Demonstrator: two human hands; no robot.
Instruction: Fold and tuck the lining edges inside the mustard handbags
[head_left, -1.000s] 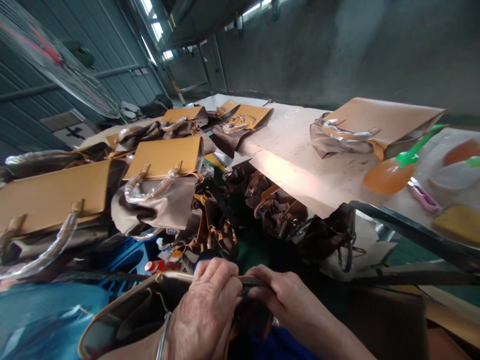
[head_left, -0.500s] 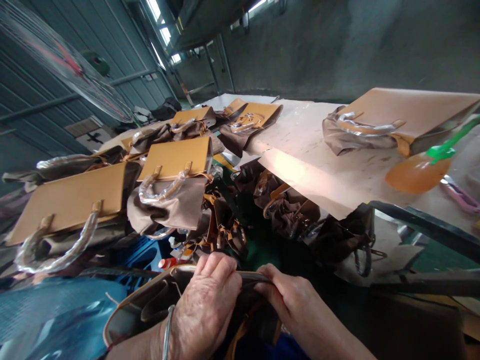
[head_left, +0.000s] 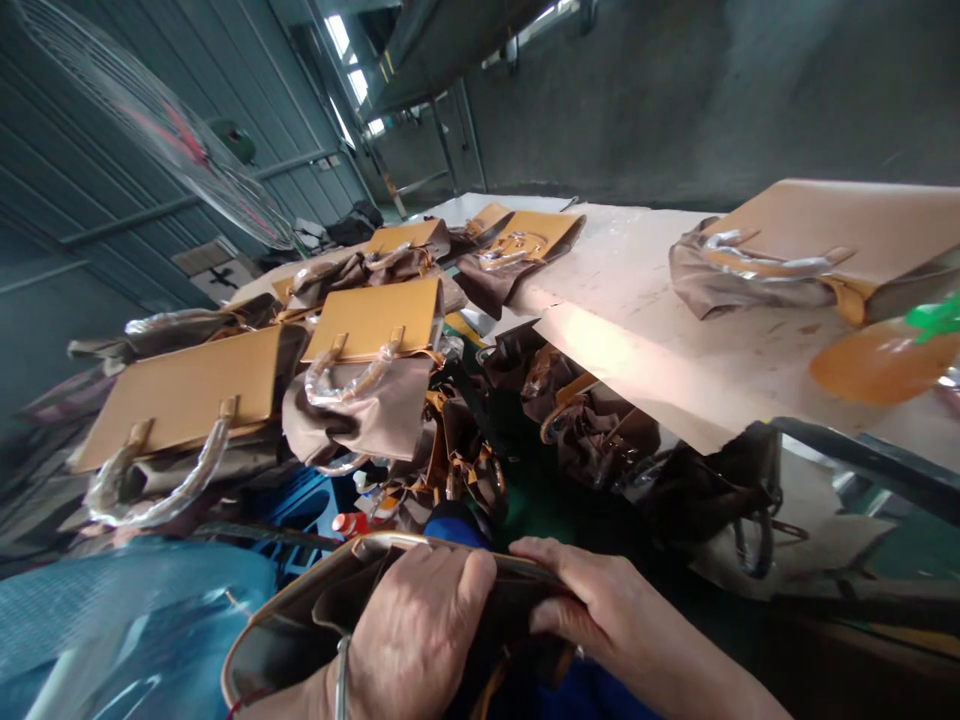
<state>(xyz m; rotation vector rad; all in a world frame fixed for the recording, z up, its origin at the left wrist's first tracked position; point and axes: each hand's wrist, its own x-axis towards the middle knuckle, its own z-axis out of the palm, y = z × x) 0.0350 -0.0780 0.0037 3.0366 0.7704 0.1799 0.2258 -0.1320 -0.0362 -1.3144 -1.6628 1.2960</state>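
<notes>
Along the far left, a grey corrugated wall (head_left: 112, 200) with a large round fan (head_left: 165, 130) leaning in front of it. Below the fan, tan handbags lie on a crowded bench: one large tan handbag (head_left: 187, 395) at near left, its handle wrapped in clear plastic; a second tan handbag (head_left: 375, 320) just right of it, resting on brown cloth. More bags sit farther back, too small to tell apart.

Near left corner: blue plastic sheet (head_left: 112, 620). Blue crate (head_left: 300, 500) beside it, partly hidden; a small red-capped bottle (head_left: 349, 522) shows at its edge.

Centre, between bench and table: a heap of dark brown bags (head_left: 585, 430), straps tangled.

Bottom centre: open bag (head_left: 300, 620) with a tan rim, dark lining visible inside; contents cannot be told. Left hand (head_left: 420, 630) curled over the rim, fingers closed on the edge; bangle on the wrist. Right hand (head_left: 600, 610) pinches the same rim just to the right, fingers closed on it.

Right: table covered in pale paper (head_left: 660, 340). One tan bag (head_left: 825, 240) lies flat on it at far right; an orange shape (head_left: 877, 365) with a green piece touches the frame edge.
</notes>
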